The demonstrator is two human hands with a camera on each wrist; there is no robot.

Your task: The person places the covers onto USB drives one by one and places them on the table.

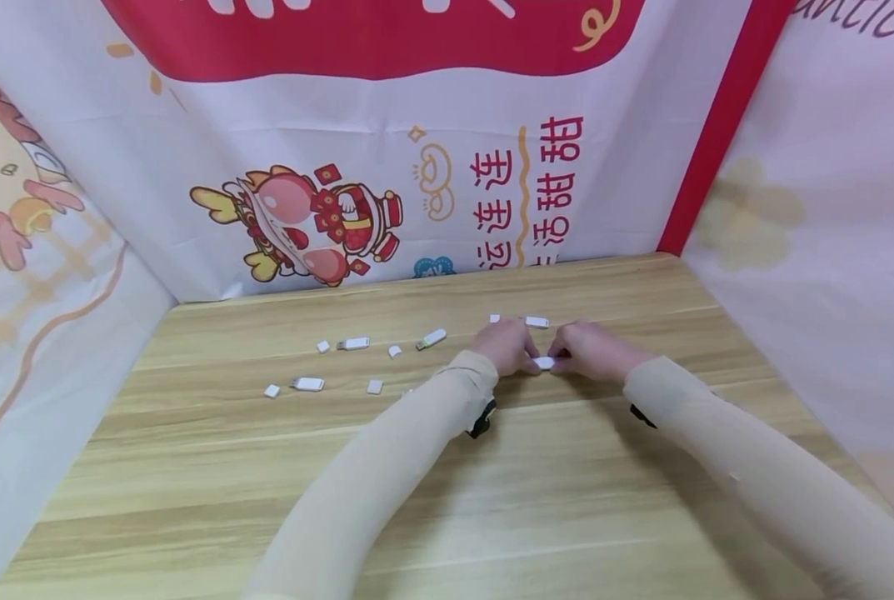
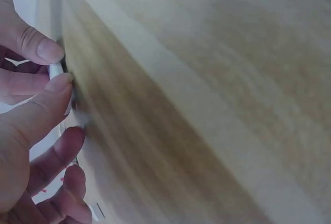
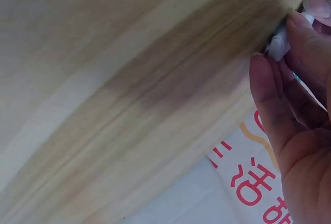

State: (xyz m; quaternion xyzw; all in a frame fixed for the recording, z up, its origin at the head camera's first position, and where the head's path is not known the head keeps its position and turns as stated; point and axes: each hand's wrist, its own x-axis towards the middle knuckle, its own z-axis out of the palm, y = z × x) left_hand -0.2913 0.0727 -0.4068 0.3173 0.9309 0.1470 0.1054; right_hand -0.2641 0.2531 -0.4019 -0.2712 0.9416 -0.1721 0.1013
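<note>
Left hand (image 1: 502,346) and right hand (image 1: 595,352) both pinch a white stick (image 1: 543,363), which sits between their fingertips. The head view shows only its middle; the right wrist view adds a rounded end jutting past the right thumb, and the left wrist view shows the left hand's lower fingers curled loosely, away from the stick. Only the head view clearly shows three USB drives (image 1: 355,343) left of the hands and another drive (image 1: 537,322) just beyond them.
</note>
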